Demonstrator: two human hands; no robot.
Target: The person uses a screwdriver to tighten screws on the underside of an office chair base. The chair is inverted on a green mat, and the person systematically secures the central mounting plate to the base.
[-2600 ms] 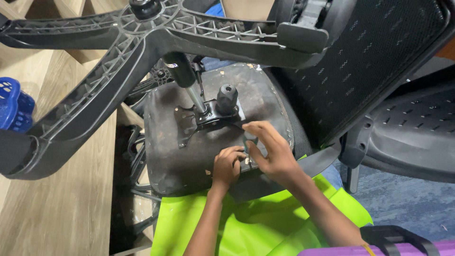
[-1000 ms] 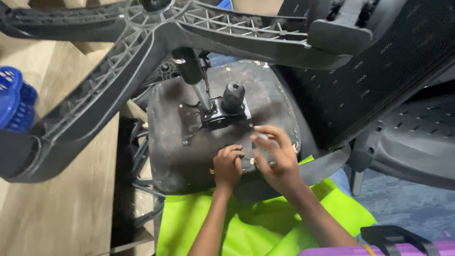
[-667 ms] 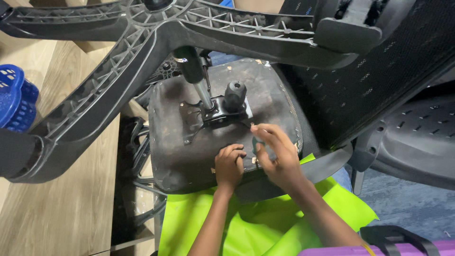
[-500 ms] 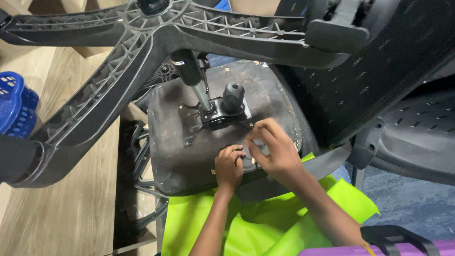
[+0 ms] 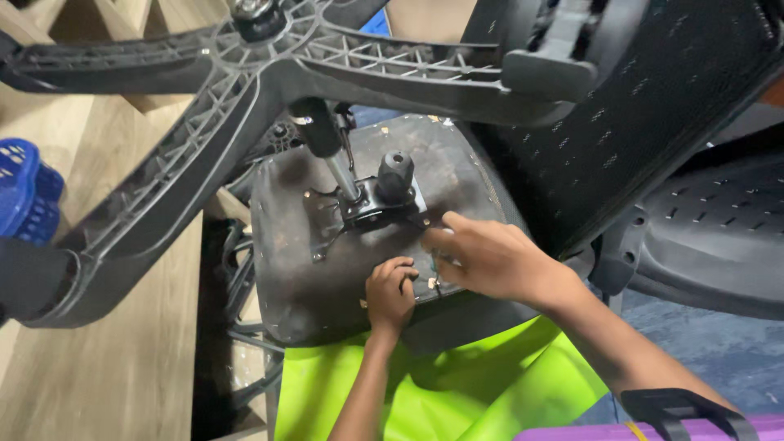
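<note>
My left hand [image 5: 390, 292] and right hand [image 5: 482, 257] are both down on the underside of the upturned office chair seat [image 5: 286, 269], which lies across my lap on the bright green cloth [image 5: 457, 392]; fingers of both are pinched in around a small metal bit near the seat's front edge, too small to ID, and I can't tell if either hand is really clamped on it. To do this well, I'd say keep the left pressing as a steady and let the right do the fine work w/ the fingertips, clear of the tilt mechanism [image 5: 371, 204] and gas cylinder [image 5: 331, 151]. Only container is the blue basket [image 5: 24, 200] at far left, contents not visible.
</note>
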